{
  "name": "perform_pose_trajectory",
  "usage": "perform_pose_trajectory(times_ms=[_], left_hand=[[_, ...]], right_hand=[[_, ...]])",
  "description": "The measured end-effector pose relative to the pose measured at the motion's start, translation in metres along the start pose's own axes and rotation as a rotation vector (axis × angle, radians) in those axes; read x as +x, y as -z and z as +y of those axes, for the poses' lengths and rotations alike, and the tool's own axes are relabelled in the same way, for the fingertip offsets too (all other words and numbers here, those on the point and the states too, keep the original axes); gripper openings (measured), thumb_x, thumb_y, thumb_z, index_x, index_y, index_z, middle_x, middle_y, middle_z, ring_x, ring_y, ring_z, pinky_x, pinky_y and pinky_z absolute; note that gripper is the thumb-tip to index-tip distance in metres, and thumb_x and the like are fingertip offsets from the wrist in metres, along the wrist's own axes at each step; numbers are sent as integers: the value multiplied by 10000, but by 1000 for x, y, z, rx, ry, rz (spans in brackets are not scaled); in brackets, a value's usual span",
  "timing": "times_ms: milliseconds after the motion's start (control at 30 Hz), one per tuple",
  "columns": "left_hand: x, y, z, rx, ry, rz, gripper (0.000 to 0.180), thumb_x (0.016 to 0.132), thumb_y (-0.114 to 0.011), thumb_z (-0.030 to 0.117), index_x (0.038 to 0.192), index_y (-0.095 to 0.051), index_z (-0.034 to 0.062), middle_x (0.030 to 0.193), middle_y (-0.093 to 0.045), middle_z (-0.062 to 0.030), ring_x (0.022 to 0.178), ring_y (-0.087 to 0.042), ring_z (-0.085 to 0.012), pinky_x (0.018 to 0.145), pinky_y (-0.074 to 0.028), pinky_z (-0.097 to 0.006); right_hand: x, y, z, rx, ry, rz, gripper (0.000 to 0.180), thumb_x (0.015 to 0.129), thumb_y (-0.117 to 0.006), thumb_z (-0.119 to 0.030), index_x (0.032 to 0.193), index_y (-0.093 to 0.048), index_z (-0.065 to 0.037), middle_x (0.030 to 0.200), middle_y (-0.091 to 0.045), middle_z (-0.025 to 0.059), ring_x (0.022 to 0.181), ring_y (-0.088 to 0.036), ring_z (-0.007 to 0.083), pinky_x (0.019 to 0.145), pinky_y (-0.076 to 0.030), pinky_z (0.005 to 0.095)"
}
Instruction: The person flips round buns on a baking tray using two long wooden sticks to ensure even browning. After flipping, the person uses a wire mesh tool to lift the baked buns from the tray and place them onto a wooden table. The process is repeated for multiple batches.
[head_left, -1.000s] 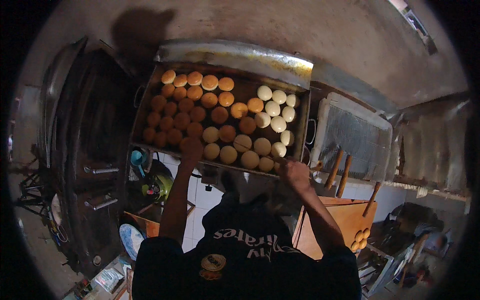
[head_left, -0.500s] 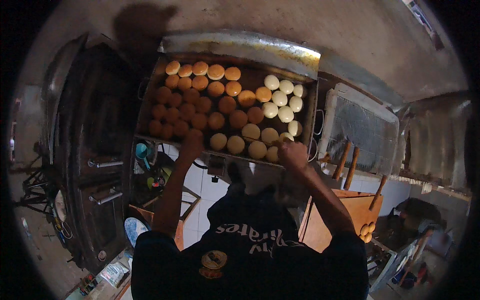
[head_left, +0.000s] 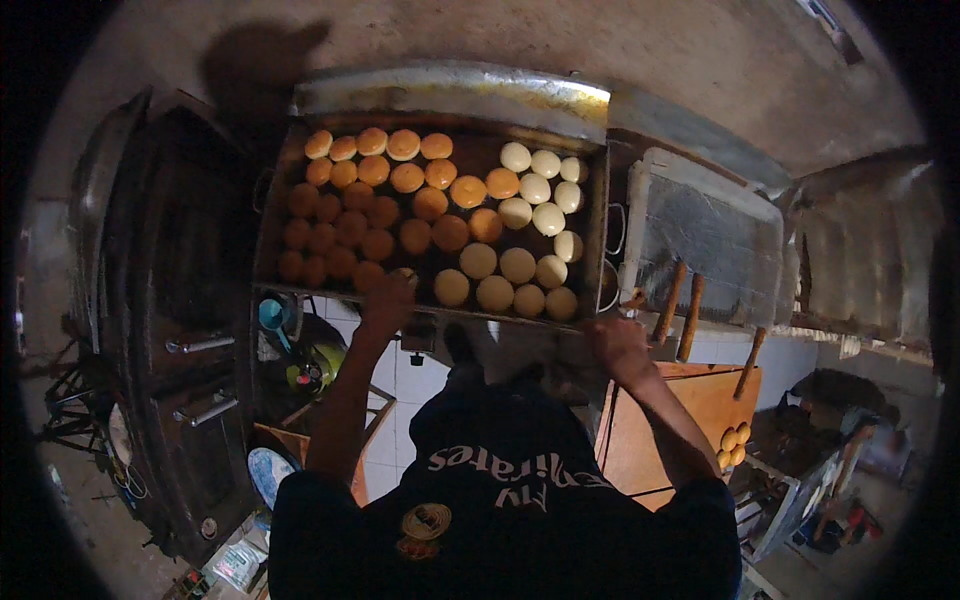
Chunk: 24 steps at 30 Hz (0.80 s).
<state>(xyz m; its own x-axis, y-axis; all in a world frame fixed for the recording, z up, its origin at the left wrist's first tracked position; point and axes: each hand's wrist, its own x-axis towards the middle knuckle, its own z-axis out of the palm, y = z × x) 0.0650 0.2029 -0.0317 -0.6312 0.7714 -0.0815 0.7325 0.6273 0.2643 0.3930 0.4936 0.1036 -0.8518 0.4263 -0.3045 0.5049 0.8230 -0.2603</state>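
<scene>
A metal baking tray [head_left: 600, 215] filled with browned and pale buns [head_left: 430, 205] is gripped at its near edge by the left hand [head_left: 388, 300] and right hand [head_left: 615, 340], fingers clenched around it.

Metal tray [head_left: 600, 215] carries round buns [head_left: 430, 205] (browned and pale).

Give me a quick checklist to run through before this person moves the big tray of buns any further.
1. Left hand on the near rim of the tray: ok.
2. Right hand at the tray's near right corner: ok, though the exact grip is hard to see.
3. Buns all inside the tray's rim, none spilling: ok.
4. Tray level: cannot tell, the fisheye view bends edges.
5. Wooden handles beside the right hand, close to its path: not ok.
6. Floor underfoot: cannot tell, hidden by the body.
</scene>
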Motion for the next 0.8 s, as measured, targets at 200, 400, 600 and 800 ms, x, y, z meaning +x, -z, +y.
perform_pose_trajectory(times_ms=[200,400,600,800], left_hand=[[32,-10,16,244,-232,-377,201,820,-646,158,950,-743,40,883,-722,-170,822,-704,-357,777,-554,-509],[6,14,-13,241,-157,-201,218,815,-644,156,968,-743,36,934,-712,-178,831,-716,-354,753,-557,-523],[38,-17,39,194,-224,-227,186,832,-611,128,925,-725,13,924,-684,-190,886,-701,-354,753,-567,-465],[69,-59,50,4,-65,-219,176,865,-582,126,917,-701,7,927,-691,-208,873,-702,-362,743,-564,-485]], right_hand=[[10,-43,1,4,-109,-65,436,991,-413,-367,911,-718,-66,861,-713,216,805,-702,415,776,-545,565],[-32,8,12,-67,-143,25,291,935,-529,-280,958,-724,-64,807,-707,193,795,-719,370,750,-559,527],[-12,32,22,-95,-72,100,203,898,-587,-228,1009,-738,-151,830,-714,161,782,-723,349,683,-583,465],[25,-20,40,-131,-189,-54,296,920,-556,-253,1159,-729,-269,880,-720,141,794,-714,372,682,-582,479]])
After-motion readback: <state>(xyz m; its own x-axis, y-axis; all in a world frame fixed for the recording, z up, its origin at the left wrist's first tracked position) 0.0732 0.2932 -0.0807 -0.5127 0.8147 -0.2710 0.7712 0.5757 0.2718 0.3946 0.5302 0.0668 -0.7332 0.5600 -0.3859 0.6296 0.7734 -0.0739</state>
